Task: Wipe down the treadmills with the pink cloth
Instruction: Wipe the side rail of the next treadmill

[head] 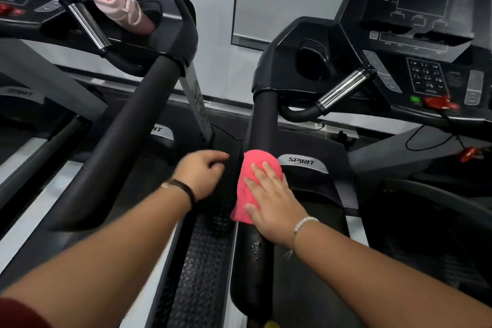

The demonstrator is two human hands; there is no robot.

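Note:
A pink cloth (251, 170) is draped over the black left handrail (262, 120) of the right treadmill. My right hand (271, 202) lies on the cloth with fingers spread and straight, pressing it onto the rail. Water droplets show on the rail (256, 247) just below the cloth. My left hand (202, 176) hovers to the left of the cloth, between the two treadmills, fingers loosely curled and holding nothing. It looks blurred.
The left treadmill's right handrail (127, 130) runs diagonally at the left. A pale pink umbrella-like item (122, 8) lies in its console cup holder. The right treadmill's console (426, 8), keypad (426, 77) and red safety key (439, 104) are at the right. A studded side rail (202, 261) lies below.

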